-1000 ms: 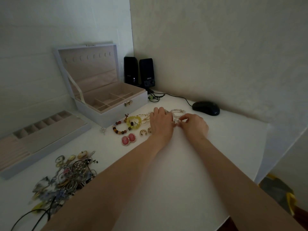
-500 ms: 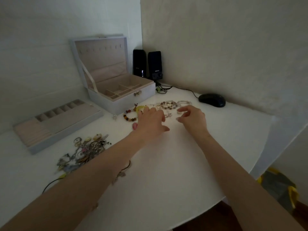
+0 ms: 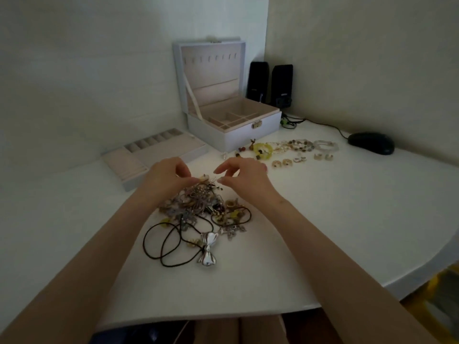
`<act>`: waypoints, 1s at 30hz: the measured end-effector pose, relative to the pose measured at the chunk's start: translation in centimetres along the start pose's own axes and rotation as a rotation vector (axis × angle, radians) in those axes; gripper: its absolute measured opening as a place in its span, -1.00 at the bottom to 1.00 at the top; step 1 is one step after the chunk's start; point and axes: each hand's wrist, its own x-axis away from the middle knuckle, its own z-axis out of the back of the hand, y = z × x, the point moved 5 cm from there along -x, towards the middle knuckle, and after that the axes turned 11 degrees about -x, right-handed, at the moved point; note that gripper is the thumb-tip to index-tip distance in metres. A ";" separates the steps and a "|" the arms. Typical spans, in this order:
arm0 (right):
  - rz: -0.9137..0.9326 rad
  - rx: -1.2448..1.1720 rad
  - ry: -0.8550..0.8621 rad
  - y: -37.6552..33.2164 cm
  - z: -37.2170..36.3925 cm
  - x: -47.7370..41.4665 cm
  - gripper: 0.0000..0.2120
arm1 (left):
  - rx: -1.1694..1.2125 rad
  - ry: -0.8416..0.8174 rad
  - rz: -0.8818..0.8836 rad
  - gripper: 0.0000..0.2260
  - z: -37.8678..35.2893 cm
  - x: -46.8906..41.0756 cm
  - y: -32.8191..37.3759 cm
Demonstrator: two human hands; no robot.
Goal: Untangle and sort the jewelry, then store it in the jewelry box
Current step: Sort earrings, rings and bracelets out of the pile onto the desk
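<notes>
The jewelry box [image 3: 233, 137] stands on the white bench [image 3: 335, 219] with its lid upright, showing the empty compartments inside. In front of the box, nearer the person, lies the tangled jewelry [image 3: 198, 202], a heap of chains, rings and charms. From the side of the heap farthest from the box trail the loops of a black cord [image 3: 159, 242] with a silver bow pendant [image 3: 208, 249]. Both hands hover over the heap on the side nearest the box, a little apart from each other. The left hand [image 3: 166, 176] has its thumb and forefinger pinched on a piece at the top of the tangle. The right hand [image 3: 244, 176] is loosely curled, its thumb and forefinger held slightly apart just beside that same spot; whether they touch a strand cannot be told. To the right of the box's front a row of beaded bracelets [image 3: 295, 145] lies spread on the bench, with a few small earrings [image 3: 285, 162] just in front of it. A tray [image 3: 154, 155] with ring slots lies to the left of the box. Two black speakers [image 3: 270, 83] stand behind its right corner, and a black mouse [image 3: 371, 142] lies well off to its right.
</notes>
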 end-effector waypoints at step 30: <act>-0.082 -0.421 0.003 0.5 0.5 -1.8 -0.81 | 0.007 -0.209 -0.571 -0.85 -2.5 2.5 3.8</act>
